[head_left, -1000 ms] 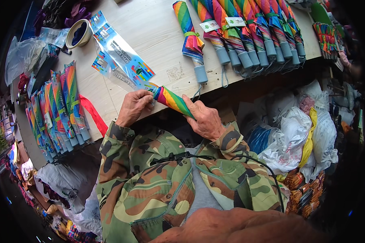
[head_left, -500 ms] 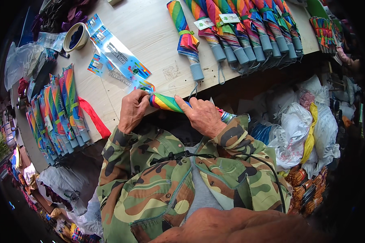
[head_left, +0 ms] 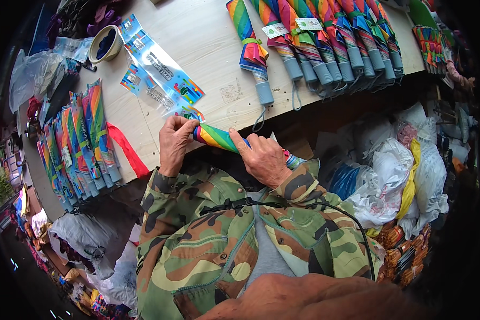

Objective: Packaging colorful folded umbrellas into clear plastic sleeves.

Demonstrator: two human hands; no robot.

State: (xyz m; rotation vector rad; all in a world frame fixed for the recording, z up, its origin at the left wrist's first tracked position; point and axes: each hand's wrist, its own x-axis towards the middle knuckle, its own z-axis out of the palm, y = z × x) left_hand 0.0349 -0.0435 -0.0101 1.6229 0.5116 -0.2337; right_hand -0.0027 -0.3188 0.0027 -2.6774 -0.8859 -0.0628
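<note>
I hold a folded rainbow-striped umbrella (head_left: 220,137) across my body at the near edge of the wooden table (head_left: 208,48). My left hand (head_left: 173,143) pinches its tip end together with the mouth of a clear plastic sleeve (head_left: 160,69) printed in blue. My right hand (head_left: 262,158) grips the umbrella's middle; the handle end is hidden under my wrist and sleeve. Both arms wear camouflage sleeves.
A row of several folded rainbow umbrellas (head_left: 325,42) lies on the table's right. Sleeved umbrellas (head_left: 80,138) are stacked at the left beside a red strip (head_left: 127,152). A tape roll (head_left: 105,44) sits far left. Plastic bags (head_left: 400,176) pile below on the right.
The umbrella has shifted slightly left and closer to me, with both hands keeping hold. My left hand's fingers now work at the tip by the sleeve's mouth.
</note>
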